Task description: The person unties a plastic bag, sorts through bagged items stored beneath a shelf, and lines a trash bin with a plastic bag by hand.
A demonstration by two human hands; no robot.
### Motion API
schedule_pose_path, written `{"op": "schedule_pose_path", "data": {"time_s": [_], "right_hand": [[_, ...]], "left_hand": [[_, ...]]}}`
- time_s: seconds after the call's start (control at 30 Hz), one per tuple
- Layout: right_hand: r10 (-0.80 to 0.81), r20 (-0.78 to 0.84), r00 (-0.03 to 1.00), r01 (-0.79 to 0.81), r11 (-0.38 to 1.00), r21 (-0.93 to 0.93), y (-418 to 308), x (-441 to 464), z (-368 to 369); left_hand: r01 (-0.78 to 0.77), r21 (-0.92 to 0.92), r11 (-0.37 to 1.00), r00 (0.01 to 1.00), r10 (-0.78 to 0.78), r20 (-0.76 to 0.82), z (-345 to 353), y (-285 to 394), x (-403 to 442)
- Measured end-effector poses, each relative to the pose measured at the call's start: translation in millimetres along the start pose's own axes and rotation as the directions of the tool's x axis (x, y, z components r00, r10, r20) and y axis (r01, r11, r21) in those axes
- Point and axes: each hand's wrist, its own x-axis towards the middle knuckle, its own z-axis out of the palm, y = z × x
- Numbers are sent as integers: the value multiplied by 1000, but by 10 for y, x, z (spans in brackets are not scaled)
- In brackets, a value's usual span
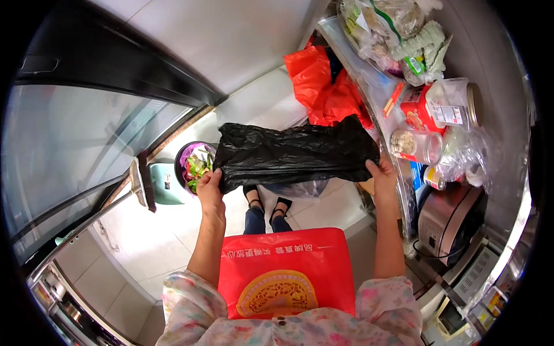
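Past our red apron (285, 254), our left hand (209, 188) and right hand (382, 177) grasp opposite ends of a black plastic bag (297, 151), wrinkled and stretched wide in midair before us. Our left fingers partly hide a bin (178, 173) holding vegetable scraps (198, 161); beyond, red bags (314, 75) bunch beside a counter (369, 81) crowded with jars (416, 146).
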Motion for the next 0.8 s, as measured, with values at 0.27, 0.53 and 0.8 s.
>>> {"op": "schedule_pose_path", "data": {"time_s": [0.27, 0.53, 0.8], "right_hand": [[70, 80, 994, -53, 980, -192, -257, -387, 134], [27, 252, 967, 27, 978, -208, -58, -840, 464], [161, 456, 875, -63, 973, -222, -78, -964, 488]], "left_hand": [[47, 160, 986, 999, -50, 10, -312, -242, 213], [-102, 403, 910, 945, -39, 326, 891, 178, -1207], [211, 205, 956, 867, -280, 413, 1097, -272, -1449]]}}
